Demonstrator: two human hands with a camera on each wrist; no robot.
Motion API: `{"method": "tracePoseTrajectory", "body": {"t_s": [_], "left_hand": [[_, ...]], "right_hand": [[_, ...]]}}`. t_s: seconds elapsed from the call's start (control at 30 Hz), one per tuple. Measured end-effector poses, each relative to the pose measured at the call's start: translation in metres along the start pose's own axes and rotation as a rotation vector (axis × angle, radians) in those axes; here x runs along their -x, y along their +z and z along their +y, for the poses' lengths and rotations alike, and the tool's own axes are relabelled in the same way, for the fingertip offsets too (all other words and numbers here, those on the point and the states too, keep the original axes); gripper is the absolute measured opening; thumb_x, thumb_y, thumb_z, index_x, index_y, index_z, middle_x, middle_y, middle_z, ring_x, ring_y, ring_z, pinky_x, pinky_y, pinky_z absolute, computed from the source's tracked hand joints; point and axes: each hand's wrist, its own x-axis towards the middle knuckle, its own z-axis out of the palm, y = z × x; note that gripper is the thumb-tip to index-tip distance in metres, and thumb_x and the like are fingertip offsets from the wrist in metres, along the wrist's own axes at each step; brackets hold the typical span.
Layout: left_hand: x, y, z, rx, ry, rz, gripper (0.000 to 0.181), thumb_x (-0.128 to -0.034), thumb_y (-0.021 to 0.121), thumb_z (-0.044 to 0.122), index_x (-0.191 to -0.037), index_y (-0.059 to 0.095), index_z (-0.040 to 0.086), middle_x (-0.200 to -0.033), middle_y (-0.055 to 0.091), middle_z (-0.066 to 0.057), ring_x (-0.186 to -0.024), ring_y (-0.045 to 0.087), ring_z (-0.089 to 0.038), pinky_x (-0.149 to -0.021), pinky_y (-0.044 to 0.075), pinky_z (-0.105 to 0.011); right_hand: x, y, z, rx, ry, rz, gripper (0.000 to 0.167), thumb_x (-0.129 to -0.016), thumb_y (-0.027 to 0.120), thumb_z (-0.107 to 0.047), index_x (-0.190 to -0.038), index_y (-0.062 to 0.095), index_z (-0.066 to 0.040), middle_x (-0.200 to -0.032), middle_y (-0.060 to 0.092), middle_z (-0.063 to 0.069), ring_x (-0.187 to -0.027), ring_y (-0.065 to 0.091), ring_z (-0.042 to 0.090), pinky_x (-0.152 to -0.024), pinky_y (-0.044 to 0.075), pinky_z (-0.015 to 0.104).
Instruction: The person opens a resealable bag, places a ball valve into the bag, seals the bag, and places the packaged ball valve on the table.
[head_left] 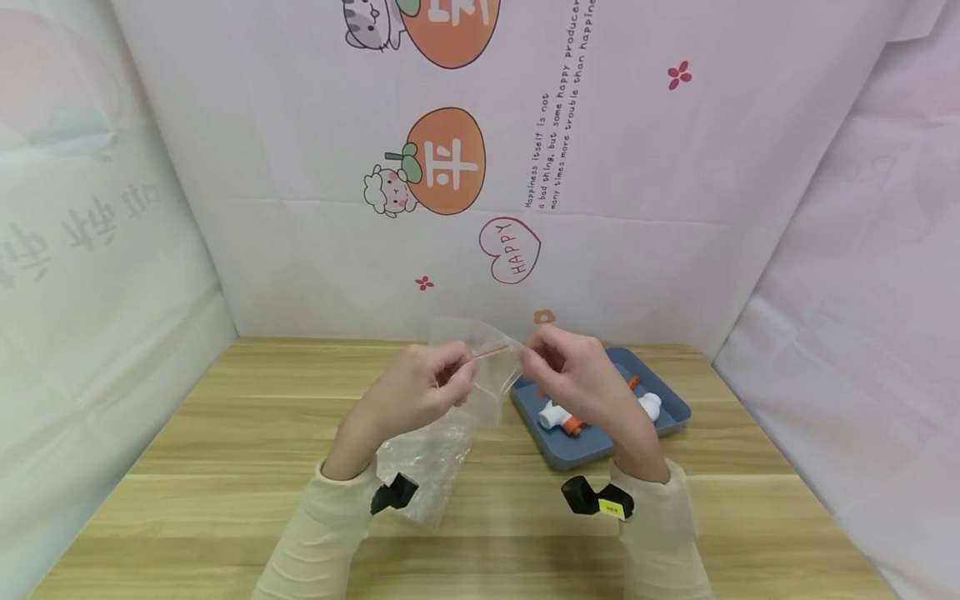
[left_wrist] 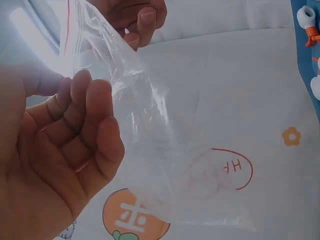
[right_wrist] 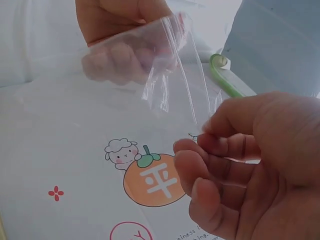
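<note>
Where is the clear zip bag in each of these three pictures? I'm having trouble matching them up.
Head: the clear zip bag is just below centre, held between the left hand and right hand.
Left wrist: the bag runs from the top left down through the middle.
Right wrist: the bag is at upper centre, partly in front of the left hand.
Shared landmark: the orange fruit print marked 平.

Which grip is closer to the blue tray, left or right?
Right. The right grip overlaps the blue tray in the head view; the left grip is apart, off to its left.
</note>
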Motion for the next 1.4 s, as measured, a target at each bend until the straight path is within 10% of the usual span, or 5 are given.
{"method": "tracePoseTrajectory", "body": {"t_s": [0.47,1.4], "left_hand": [[-0.003,0.004,0.000,-0.236,0.021,-0.034,0.017,-0.0918,0.056,0.009,-0.076,0.057,0.015,-0.061,0.046,0.010,-0.054,0.038,0.000,-0.051,0.032,-0.015],[0.003,-0.004,0.001,-0.506,-0.150,-0.127,0.024,-0.0832,0.057,0.000,-0.066,0.048,0.014,-0.062,0.039,0.007,-0.055,0.036,-0.007,-0.051,0.028,-0.018]], "right_hand": [[-0.006,0.003,0.005,0.055,0.168,0.037,0.010,-0.098,0.053,-0.010,-0.090,0.059,-0.011,-0.068,0.068,0.000,-0.045,0.059,0.015,-0.041,0.046,0.027],[-0.009,0.013,0.012,0.449,-0.019,-0.001,0.019,-0.089,0.058,0.001,-0.097,0.071,-0.011,-0.059,0.043,-0.005,-0.048,0.024,0.006,-0.049,0.021,0.020]]}}
